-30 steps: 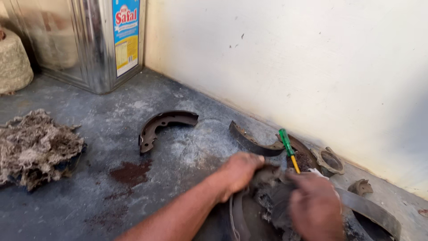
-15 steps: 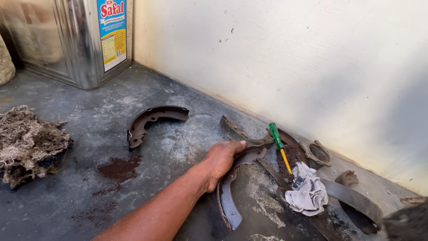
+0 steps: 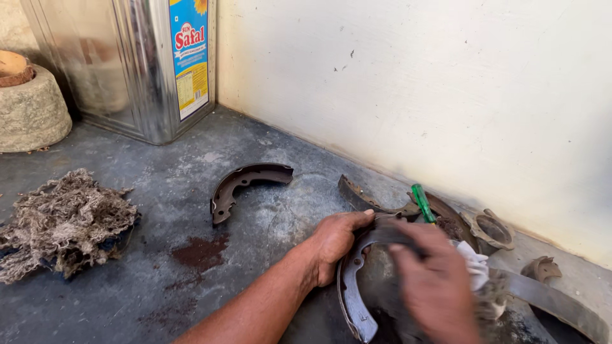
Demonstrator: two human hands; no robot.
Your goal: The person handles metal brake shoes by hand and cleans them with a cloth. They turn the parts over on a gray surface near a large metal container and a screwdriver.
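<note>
My left hand (image 3: 336,241) grips the curved brake shoe (image 3: 352,294); my blurred right hand (image 3: 433,286) clutches a white rag (image 3: 473,262) against it.

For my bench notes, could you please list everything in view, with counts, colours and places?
brake shoe under the hands: one, grey metal, on the floor at lower right
loose brake shoes: one dark brown at centre; at least one more by the wall
screwdriver: one, green handle, by the wall
cloth: one, whitish, under the right hand
fibre wad: one, grey-brown, left
tin can: one, silver, top left
stone block: one, grey, far left
left hand: steadies the shoe
right hand: blurred, on the cloth
</note>
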